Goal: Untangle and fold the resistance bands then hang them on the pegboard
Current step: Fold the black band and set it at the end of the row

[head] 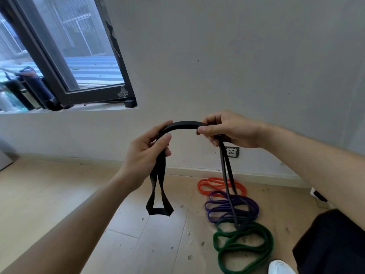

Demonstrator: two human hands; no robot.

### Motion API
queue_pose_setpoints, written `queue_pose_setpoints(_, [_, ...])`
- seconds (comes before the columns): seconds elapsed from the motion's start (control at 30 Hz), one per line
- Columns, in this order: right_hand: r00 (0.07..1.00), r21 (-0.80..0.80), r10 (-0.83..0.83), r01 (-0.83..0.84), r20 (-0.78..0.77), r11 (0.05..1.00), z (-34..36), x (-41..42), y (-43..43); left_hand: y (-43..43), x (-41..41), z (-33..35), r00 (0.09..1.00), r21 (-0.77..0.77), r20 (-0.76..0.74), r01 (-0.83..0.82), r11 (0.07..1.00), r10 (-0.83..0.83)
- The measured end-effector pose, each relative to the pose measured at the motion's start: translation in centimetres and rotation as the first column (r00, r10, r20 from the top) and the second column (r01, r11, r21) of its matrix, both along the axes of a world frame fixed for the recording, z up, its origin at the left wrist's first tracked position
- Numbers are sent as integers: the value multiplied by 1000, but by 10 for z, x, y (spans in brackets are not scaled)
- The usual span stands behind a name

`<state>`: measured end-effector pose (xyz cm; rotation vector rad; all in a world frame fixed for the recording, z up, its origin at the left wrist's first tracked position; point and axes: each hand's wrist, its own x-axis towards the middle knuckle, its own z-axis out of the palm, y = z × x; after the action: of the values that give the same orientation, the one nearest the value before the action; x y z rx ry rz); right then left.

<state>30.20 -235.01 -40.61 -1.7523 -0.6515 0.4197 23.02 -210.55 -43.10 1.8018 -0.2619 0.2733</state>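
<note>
I hold a black resistance band (185, 125) up in front of the wall with both hands. My left hand (147, 153) grips it on the left, and a short loop of band hangs below that hand. My right hand (227, 129) pinches it on the right, from where two long strands drop to the floor. Between the hands the band arches in a short curve. On the floor lie an orange band (205, 187), a purple band (215, 209) and a green band (246, 252), each in loose coils. No pegboard is in view.
A white wall with a wall socket (233, 152) stands ahead. A dark-framed window (65, 56) is at the upper left. The floor (59, 190) is light wood with small specks. My dark trouser leg (333, 240) and white shoe (280, 266) are at the lower right.
</note>
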Motion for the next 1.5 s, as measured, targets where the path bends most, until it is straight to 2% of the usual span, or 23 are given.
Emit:
queue_pose_setpoints(0.1, [999, -53, 43, -43, 12, 998, -1, -2, 4, -5, -1, 1, 999, -32, -16, 37, 999, -38])
queue_pose_setpoints(0.2, [997, -28, 65, -63, 52, 998, 0, -10, 18, -10, -2, 1, 993, -14, -37, 114, 993, -115])
queue_pose_setpoints(0.33, [971, -70, 24, -7, 238, 998, -1, -13, 28, -10, 2, -1, 990, -23, -61, 129, 991, -130])
queue_pose_setpoints(0.43, [953, -36, -29, 42, 301, 998, -1, -10, 28, -6, 4, -5, 987, 1, -95, 131, 991, -130])
queue_pose_setpoints(0.63, [933, 150, -212, 174, 290, 973, -1, -4, 28, 6, 9, -41, 946, 143, -267, 225, 964, -181])
queue_pose_setpoints(0.73, [923, 200, -271, 221, 274, 955, 0, 0, 23, 10, 9, -57, 919, 264, -339, 298, 917, -201])
queue_pose_setpoints(0.87, [903, 201, -332, 284, 274, 938, -3, 7, 14, 17, 11, -74, 867, 344, -440, 402, 849, -233])
queue_pose_setpoints(1.1, [864, 235, -457, 410, 209, 881, -10, 19, -1, 22, 18, -80, 836, 343, -490, 445, 827, -247])
queue_pose_setpoints(1.2, [843, 242, -500, 452, 198, 858, -12, 24, -7, 23, 20, -80, 865, 362, -478, 351, 863, -151])
queue_pose_setpoints(1.33, [815, 238, -551, 508, 180, 828, -16, 31, -14, 26, 25, -72, 949, 346, -302, 19, 938, 92])
queue_pose_setpoints(1.43, [793, 213, -591, 558, 151, 802, -20, 37, -20, 32, 32, -69, 938, 317, -141, -259, 912, 315])
queue_pose_setpoints(1.5, [787, 196, -600, 571, 143, 797, -22, 40, -23, 37, 36, -67, 925, 301, -99, -323, 897, 366])
